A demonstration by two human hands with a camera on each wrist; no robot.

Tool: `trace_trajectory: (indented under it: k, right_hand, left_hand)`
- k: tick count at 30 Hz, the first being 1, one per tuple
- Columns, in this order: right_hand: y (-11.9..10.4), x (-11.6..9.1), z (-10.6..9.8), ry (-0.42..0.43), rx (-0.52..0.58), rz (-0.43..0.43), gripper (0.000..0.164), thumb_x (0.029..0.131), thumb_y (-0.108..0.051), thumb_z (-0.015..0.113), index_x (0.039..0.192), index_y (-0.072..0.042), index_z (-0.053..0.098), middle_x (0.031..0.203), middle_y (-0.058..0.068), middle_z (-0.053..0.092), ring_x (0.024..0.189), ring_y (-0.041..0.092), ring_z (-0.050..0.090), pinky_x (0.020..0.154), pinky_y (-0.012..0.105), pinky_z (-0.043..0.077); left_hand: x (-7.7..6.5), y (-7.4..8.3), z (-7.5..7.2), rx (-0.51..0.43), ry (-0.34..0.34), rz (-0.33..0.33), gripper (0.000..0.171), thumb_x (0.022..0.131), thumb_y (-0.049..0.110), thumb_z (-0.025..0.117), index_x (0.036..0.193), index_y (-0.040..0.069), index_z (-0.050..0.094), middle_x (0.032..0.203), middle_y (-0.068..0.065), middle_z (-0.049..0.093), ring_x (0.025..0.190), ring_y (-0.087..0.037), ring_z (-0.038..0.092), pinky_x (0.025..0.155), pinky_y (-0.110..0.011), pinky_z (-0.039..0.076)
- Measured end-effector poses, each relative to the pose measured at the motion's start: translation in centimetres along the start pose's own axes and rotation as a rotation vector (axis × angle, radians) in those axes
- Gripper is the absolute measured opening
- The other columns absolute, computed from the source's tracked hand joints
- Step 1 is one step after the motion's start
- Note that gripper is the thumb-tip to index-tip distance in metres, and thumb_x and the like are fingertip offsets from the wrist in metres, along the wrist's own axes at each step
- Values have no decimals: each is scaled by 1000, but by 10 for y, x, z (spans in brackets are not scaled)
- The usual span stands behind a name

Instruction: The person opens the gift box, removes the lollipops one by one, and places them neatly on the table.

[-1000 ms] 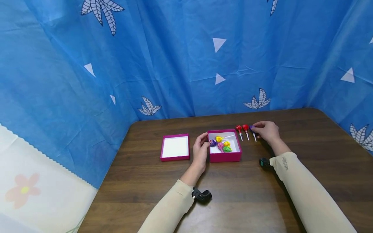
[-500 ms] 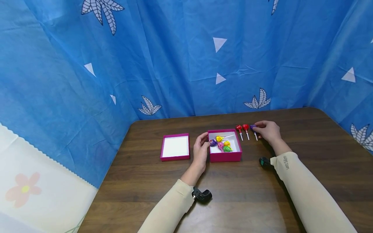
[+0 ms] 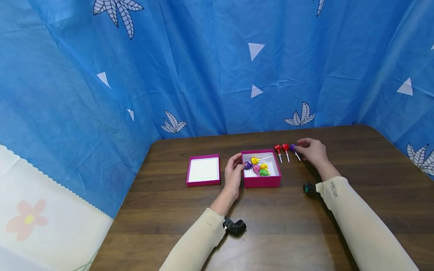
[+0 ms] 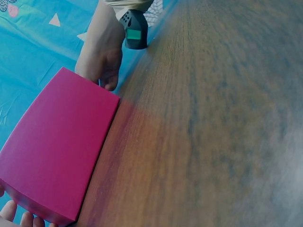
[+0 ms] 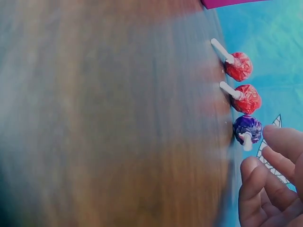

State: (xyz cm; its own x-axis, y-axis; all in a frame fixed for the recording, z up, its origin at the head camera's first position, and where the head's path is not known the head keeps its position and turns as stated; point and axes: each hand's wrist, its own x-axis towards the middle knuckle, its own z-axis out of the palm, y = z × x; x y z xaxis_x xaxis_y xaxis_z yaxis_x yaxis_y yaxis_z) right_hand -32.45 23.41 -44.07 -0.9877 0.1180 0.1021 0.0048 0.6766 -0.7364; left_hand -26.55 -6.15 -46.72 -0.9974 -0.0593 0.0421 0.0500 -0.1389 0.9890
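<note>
In the head view my left hand (image 3: 233, 175) rests against the left wall of an uncovered magenta box (image 3: 262, 182). The left wrist view shows its fingertips (image 4: 8, 210) along the outside of that wall. Inside lie several wrapped lollipops: purple (image 3: 248, 165), pink (image 3: 256, 169), green (image 3: 264, 172) and yellow (image 3: 255, 160). My right hand (image 3: 312, 151) is beside a purple lollipop (image 5: 247, 130), thumb and forefinger spread apart at its right. Two red lollipops (image 5: 239, 66) lie to its left in a row, sticks pointing toward me.
A shallow magenta lid (image 3: 204, 170) with a white inside lies left of the box on the brown wooden table (image 3: 271, 226). Behind the table's far edge hangs a blue curtain (image 3: 210, 75). A pale cloth with a flower print (image 3: 27, 220) is at the left.
The purple lollipop by my right hand has turned, its stick now slanting to the right. My right fingers have drawn slightly away from it. The left hand and box stay put.
</note>
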Motion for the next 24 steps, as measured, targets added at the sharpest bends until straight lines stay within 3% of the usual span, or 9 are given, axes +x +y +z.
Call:
trace_trajectory:
  k: [13,24]
  right_hand:
    - [-3,-2,-7,-11,-41,-15,42,97,-25,63,130,0,59,124,30,62,74,23,67,59,23,56]
    - [-7,-11,-15,36,-49,-59,38,100,-26,57,127,0,60,119,29,63,66,20,65,54,24,55]
  left_hand:
    - [0,0,1,5,-2,-3,43,95,9,50,137,17,56,144,-3,55,134,-23,49,114,-44,42]
    - [-3,1,0,10,2,-3,43,95,12,52,137,18,56,144,-4,54,135,-25,49,113,-44,43]
